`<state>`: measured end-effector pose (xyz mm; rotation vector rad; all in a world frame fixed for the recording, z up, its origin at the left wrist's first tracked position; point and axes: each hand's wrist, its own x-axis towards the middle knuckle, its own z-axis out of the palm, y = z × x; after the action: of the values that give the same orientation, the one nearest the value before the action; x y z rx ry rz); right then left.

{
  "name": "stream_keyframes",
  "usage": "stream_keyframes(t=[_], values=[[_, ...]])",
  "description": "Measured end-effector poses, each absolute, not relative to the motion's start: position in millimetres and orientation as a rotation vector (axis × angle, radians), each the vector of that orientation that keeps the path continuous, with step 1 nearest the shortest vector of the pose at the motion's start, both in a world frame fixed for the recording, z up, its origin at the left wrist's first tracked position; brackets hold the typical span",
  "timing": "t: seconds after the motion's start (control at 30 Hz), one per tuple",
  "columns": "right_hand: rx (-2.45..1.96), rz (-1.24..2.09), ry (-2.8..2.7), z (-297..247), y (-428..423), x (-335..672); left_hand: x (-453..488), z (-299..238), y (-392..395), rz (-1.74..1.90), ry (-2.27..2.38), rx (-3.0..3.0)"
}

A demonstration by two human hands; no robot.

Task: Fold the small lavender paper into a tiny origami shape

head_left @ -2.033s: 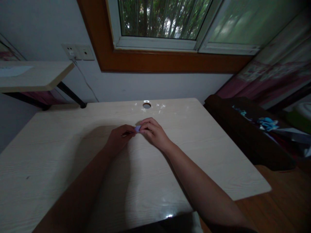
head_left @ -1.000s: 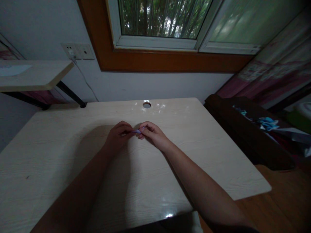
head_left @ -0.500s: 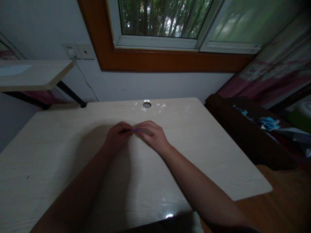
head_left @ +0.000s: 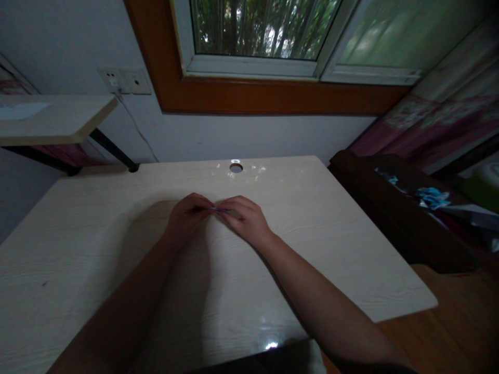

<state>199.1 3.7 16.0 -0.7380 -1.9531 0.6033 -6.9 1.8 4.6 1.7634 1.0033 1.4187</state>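
Just above the middle of a pale wood-grain desk (head_left: 273,280), my two hands meet fingertip to fingertip. Between them is a small, thin, purplish strip (head_left: 220,210), seen nearly edge-on; its kind is too small to make out. My left hand (head_left: 189,213) pinches its left end, with the fingers closed and partly in shadow. From the other side, my right hand (head_left: 246,217) pinches the strip between thumb and fingers. Most of the strip is hidden by the fingertips.
A round cable hole (head_left: 236,168) lies near the desk's back edge. On the left a raised shelf (head_left: 58,119) stands on black legs. A white cord (head_left: 136,127) hangs from a wall socket (head_left: 113,80). Dark brown furniture (head_left: 390,208) with blue items stands at right, below the window.
Both hands stay in nearly the same place, still pinching the strip. The fingers of my right hand have shifted very slightly.
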Motion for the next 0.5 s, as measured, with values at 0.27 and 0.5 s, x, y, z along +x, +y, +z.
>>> stream_keyframes(t=[0.27,0.5], values=[[-0.718,0.459,-2.011,16.4,5.5,199.9,-5.6,0.9,0.7,1.342,1.124,1.701],[-0.700,0.369,-2.044,15.8,7.2,199.9,-8.9,0.8,4.1,1.409,1.010,1.885]])
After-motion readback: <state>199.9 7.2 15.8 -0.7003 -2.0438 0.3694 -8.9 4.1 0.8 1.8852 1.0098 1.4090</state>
